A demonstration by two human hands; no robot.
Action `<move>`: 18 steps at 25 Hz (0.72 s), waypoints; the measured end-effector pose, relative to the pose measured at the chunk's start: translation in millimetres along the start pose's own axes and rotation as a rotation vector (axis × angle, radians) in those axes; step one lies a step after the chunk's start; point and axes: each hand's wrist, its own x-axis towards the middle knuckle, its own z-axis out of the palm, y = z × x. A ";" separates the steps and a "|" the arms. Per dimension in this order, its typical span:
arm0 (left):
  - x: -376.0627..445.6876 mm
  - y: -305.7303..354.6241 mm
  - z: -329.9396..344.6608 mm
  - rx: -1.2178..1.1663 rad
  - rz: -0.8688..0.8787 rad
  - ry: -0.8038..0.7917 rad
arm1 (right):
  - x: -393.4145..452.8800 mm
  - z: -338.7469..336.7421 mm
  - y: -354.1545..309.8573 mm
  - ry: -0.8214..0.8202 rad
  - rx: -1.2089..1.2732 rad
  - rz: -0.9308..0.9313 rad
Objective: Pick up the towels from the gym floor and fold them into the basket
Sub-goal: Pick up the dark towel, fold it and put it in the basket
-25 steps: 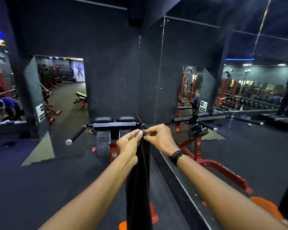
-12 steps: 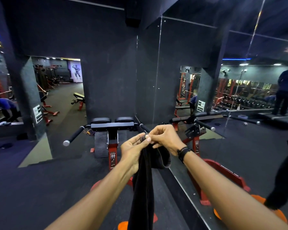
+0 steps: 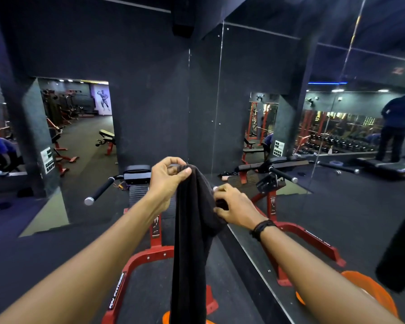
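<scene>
A black towel (image 3: 191,242) hangs lengthwise in front of me. My left hand (image 3: 167,181) pinches its top edge at chest height. My right hand (image 3: 234,208) is lower and to the right, gripping a fold of the same towel along its side. The towel's lower end runs out of the bottom of the view. An orange basket rim (image 3: 166,318) peeks out at the bottom behind the towel, and its mirror image (image 3: 369,291) shows at lower right.
A red-framed gym machine (image 3: 154,256) with black pads and handle bars stands right ahead. A mirror wall (image 3: 290,136) runs along the right, its base edge near my right arm. A person stands reflected at far right. Dark rubber floor (image 3: 45,242) lies to the left.
My hands, which pinched the towel's top together, have separated. The right hand has slid down and right along the towel's edge while the left keeps the top raised.
</scene>
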 end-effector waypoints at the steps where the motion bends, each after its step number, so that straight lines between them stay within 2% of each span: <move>1: 4.6 2.6 -5.1 0.012 0.022 0.008 | -2.7 2.2 5.4 -0.132 -0.104 0.027; 3: 12.4 5.9 -20.4 0.116 0.072 0.031 | -6.2 1.7 16.3 -0.338 -0.205 0.072; 4: 16.7 5.2 -31.6 0.246 0.113 0.035 | -5.6 -3.8 22.0 -0.332 -0.202 0.083; 6: 24.2 2.4 -57.2 0.613 0.224 0.006 | 0.8 -22.9 33.1 -0.132 -0.073 0.120; 8: 25.1 0.3 -78.6 0.844 0.308 -0.068 | 9.2 -40.8 40.0 0.040 0.090 0.132; 14: 27.1 -2.8 -101.3 1.045 0.506 -0.158 | 22.7 -55.8 19.8 0.165 0.340 0.060; 18: 26.8 -5.9 -103.7 0.880 0.273 -0.137 | 22.7 -52.0 27.0 0.236 0.513 0.088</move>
